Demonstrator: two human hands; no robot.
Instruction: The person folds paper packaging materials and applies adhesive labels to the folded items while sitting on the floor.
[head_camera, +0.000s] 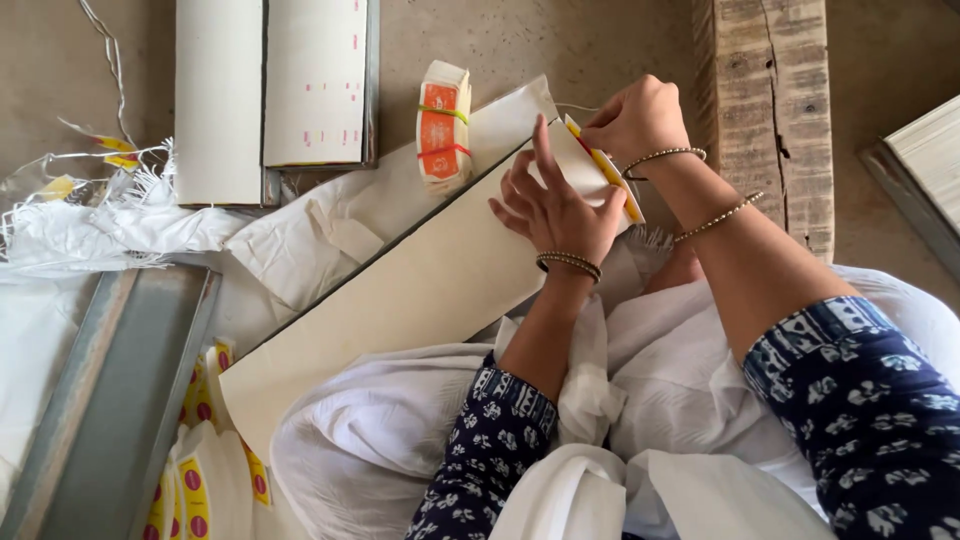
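Head view. My left hand (553, 208) lies flat, fingers spread wide, pressing the far end of a long cream board (420, 290) that runs diagonally across my lap. My right hand (637, 120) is curled, its fingertips pinched narrowly on a white card with a yellow and red edge (600, 165) just beside the left hand. A banded bundle of orange labels (443, 122) stands near the board's upper edge. A wooden block (765, 110) lies right of the hands.
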